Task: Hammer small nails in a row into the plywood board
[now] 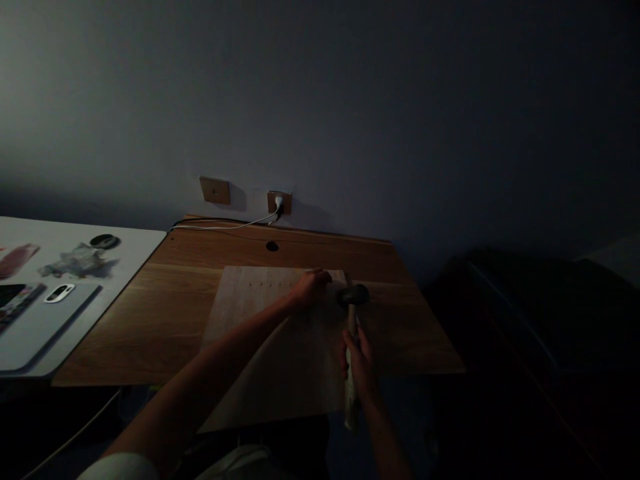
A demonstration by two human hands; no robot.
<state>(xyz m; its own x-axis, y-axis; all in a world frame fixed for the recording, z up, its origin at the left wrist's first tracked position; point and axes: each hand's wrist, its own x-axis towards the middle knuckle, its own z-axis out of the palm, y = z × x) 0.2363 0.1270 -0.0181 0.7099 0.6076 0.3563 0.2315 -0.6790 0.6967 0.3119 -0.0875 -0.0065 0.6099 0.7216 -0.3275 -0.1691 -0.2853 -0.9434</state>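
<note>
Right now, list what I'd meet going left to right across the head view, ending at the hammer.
Pinkish item → crumpled pale item → wall plate without a plug → white plug → left hand → hammer.

A brown, wood-grained surface point(150, 313) bears a pale rectangular wooden board point(280, 373) overhanging its near edge and a thin white cable point(220, 227) along its back, beside a white surface point(137, 247) carrying a crumpled translucent bundle point(83, 260) and a flat, round-cornered grey slab point(55, 327).

Single head-worn view, close above wooden desk point(160, 313), faces forward and down; wall point(350, 120) fills upper half.
</note>
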